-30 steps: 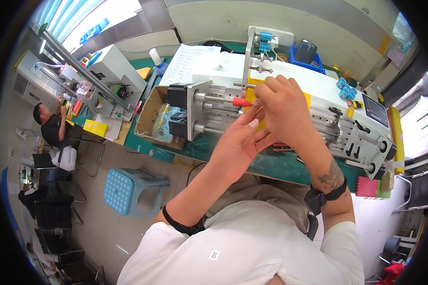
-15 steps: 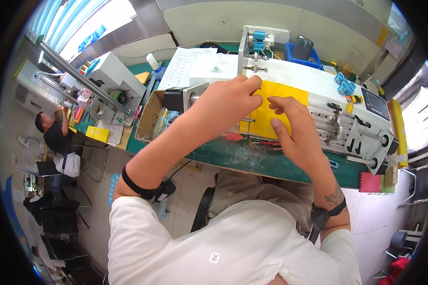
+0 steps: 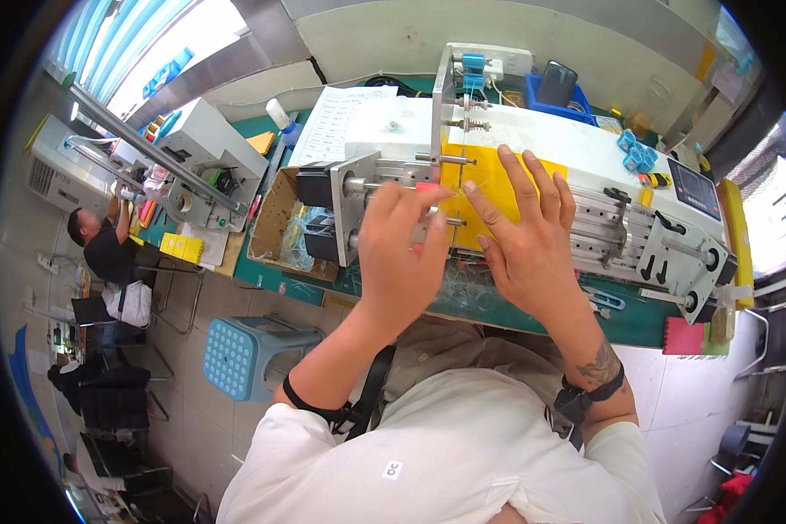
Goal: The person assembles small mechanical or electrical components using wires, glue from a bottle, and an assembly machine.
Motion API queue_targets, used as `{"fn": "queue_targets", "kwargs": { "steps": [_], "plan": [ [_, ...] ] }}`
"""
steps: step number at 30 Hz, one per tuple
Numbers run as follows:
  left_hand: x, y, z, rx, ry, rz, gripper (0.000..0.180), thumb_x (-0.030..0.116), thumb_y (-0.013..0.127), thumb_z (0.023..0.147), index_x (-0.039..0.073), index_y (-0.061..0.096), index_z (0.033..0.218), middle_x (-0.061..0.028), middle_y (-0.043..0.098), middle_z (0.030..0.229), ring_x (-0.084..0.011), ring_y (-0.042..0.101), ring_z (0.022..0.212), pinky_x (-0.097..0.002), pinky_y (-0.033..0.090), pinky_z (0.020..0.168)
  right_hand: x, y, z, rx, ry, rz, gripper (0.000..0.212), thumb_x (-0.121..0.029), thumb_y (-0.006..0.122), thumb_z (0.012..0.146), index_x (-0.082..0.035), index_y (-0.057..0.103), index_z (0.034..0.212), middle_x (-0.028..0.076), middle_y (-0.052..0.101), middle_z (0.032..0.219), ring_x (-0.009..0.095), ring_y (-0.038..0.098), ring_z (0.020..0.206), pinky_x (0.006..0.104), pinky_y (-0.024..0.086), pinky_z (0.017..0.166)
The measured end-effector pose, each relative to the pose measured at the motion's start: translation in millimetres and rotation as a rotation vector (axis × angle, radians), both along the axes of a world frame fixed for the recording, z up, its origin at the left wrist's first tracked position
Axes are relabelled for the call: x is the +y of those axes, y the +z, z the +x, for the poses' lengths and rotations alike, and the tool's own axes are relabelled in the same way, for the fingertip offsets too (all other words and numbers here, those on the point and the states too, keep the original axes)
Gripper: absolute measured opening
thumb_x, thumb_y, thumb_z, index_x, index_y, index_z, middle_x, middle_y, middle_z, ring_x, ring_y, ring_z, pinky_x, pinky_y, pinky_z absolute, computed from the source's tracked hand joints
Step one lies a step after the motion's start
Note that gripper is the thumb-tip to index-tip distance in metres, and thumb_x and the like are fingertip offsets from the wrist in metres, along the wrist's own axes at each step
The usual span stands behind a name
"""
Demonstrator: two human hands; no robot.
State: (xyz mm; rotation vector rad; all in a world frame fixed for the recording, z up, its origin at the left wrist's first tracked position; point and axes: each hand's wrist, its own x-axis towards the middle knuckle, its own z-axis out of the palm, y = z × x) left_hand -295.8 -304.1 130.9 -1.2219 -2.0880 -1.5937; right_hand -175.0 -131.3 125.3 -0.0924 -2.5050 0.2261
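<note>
My left hand (image 3: pixel 402 249) is at the left spindles of a winding machine, its fingers curled together. A small red piece (image 3: pixel 428 186) shows at its fingertips; what the fingers grip is too small to make out. My right hand (image 3: pixel 530 244) has its fingers spread over a yellow sheet (image 3: pixel 546 173) on the machine, its index fingertip near the upper metal spindle (image 3: pixel 452 160). A fine strand seems to run by that fingertip. Two black motors (image 3: pixel 314 186) sit on a metal plate left of my left hand.
Blue spools (image 3: pixel 473 64) and spring tensioners stand behind. At right are metal rails, an end plate (image 3: pixel 681 262) and a control panel (image 3: pixel 694 188). A cardboard box (image 3: pixel 273 210) of scraps stands left. A blue stool (image 3: pixel 251 354) is on the floor; another person (image 3: pixel 105 240) sits far left.
My left hand has come down and back toward me from the upper spindle area, uncovering the motors and spindles. The right hand has moved slightly up and left, its fingers now stretched out.
</note>
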Motion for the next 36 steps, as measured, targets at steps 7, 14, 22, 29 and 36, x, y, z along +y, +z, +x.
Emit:
{"fn": "queue_targets", "kwargs": {
  "steps": [7,14,22,29,36],
  "plan": [
    [37.5,10.4,-17.3,0.211,0.084,-0.097,0.008,0.004,0.084,0.096,0.003,0.081,0.104,-0.0080,0.065,0.096,-0.0254,0.064,0.085,-0.0390,0.051,0.078,-0.1,-0.7,-2.6,0.053,-0.017,0.018,0.062,-0.019,0.085,0.090,-0.023,0.076,0.152,0.019,0.032,0.188,0.045,0.027,0.173,0.0692,0.016,0.138],
    [8.7,-4.9,-21.7,0.029,0.213,0.135,0.003,0.003,0.082,0.103,0.005,0.080,0.104,0.0011,0.056,0.089,-0.0108,0.047,0.077,-0.0295,0.039,0.069,-0.2,-0.8,1.1,0.035,-0.009,0.012,0.063,-0.018,0.084,0.090,-0.021,0.075,0.152,0.021,0.035,0.187,0.046,0.030,0.171,0.0696,0.014,0.138],
    [1.7,-34.9,-16.1,0.170,0.328,0.066,0.006,0.000,0.080,0.103,0.003,0.076,0.100,-0.0028,0.055,0.088,-0.0157,0.046,0.071,-0.0334,0.037,0.063,-0.1,-7.3,3.5,0.010,0.000,0.015,0.062,-0.018,0.082,0.092,-0.018,0.074,0.154,0.022,0.042,0.182,0.046,0.036,0.169,0.0699,0.016,0.138],
    [12.3,-34.8,1.7,0.078,0.259,0.099,0.013,-0.002,0.080,0.095,0.004,0.070,0.092,-0.0083,0.059,0.085,-0.0227,0.058,0.071,-0.0390,0.044,0.064,-4.9,-7.9,10.1,0.017,-0.023,0.031,0.058,-0.018,0.082,0.091,-0.013,0.076,0.149,0.023,0.046,0.179,0.044,0.039,0.168,0.0701,0.015,0.138],
    [11.7,-43.4,17.3,0.295,0.112,-0.134,0.013,0.016,0.083,0.098,0.006,0.076,0.099,-0.0206,0.080,0.115,-0.0463,0.074,0.109,-0.0550,0.058,0.095,-10.5,-19.9,33.8,0.442,0.272,-0.059,0.044,-0.017,0.076,0.091,-0.006,0.078,0.134,0.017,0.070,0.138,0.038,0.068,0.128,0.0539,0.052,0.112]
  ]
}}
